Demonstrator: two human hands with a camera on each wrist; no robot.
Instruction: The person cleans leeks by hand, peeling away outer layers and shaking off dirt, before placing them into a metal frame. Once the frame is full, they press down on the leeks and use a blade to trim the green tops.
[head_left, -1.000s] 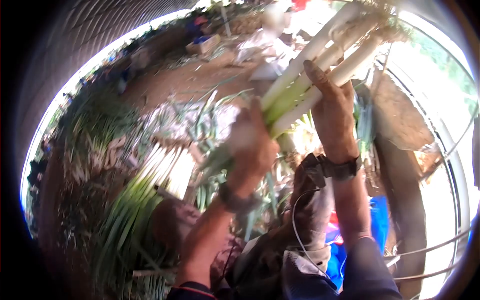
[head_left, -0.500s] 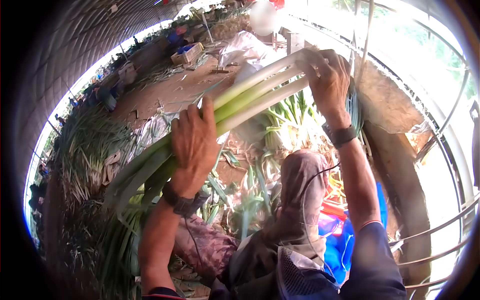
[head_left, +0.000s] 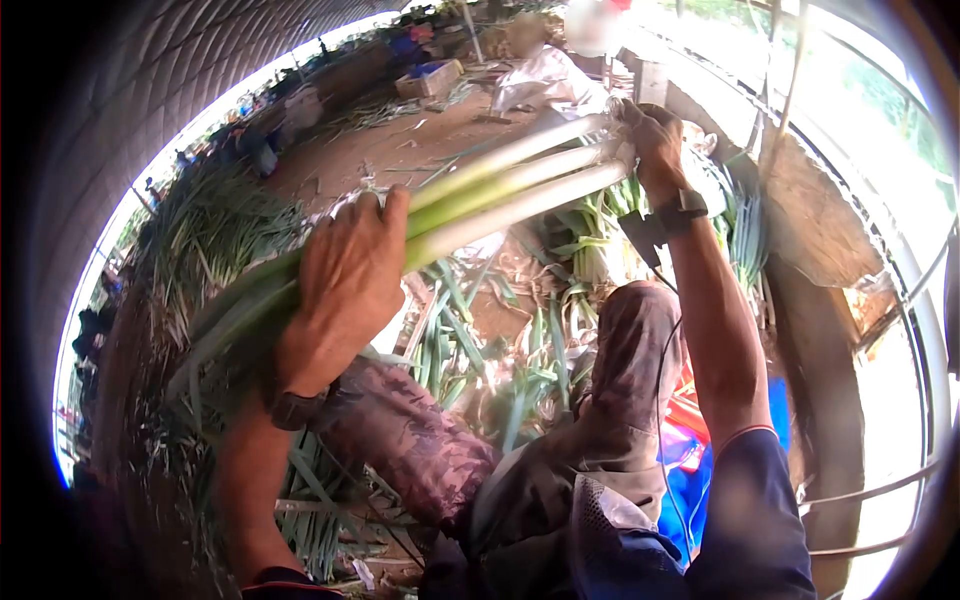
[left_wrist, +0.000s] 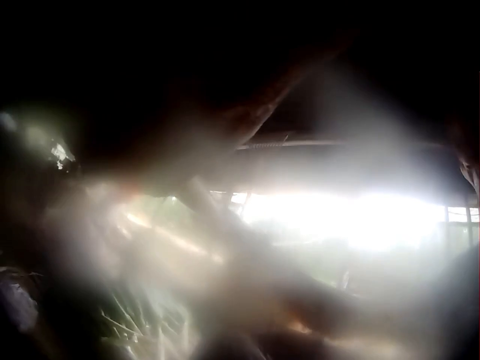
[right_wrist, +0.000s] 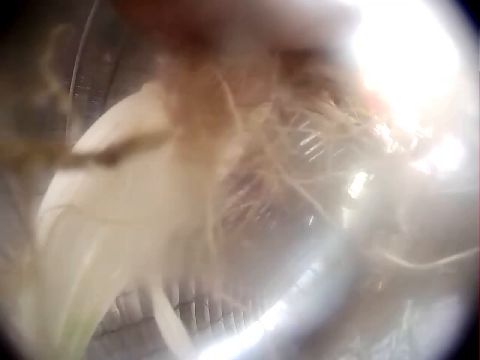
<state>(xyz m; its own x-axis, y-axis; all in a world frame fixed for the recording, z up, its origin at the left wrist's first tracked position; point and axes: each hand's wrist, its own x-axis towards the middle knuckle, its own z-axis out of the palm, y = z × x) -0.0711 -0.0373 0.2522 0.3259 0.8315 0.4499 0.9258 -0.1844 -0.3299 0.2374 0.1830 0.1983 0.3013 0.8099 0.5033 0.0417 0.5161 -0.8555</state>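
Three thick leeks [head_left: 515, 205] with white shafts and green leaves slant across the head view, held up in front of the knees. My left hand [head_left: 352, 275] grips them where the green leaves begin, and the leaves trail off to the lower left. At the root end, my right hand [head_left: 655, 145] holds the bunch with curled fingers. Close up in the right wrist view, a pale shaft [right_wrist: 120, 202] and stringy roots [right_wrist: 300, 150] appear below blurred fingers. Blur and glare fill most of the left wrist view.
Heaped leeks [head_left: 225, 230] lie at the left, and a leafy bunch [head_left: 600, 235] stands beyond the right knee [head_left: 640, 340]. Loose leaves [head_left: 450, 335] litter the ground. A crate [head_left: 430, 80] and white sacking [head_left: 545, 82] lie farther back. Metal framing [head_left: 910, 310] runs along the right.
The leeks have swung from a steep slant to a flatter one. My left hand has moved left along with the leafy part. My right hand has shifted from the shafts to the root end.
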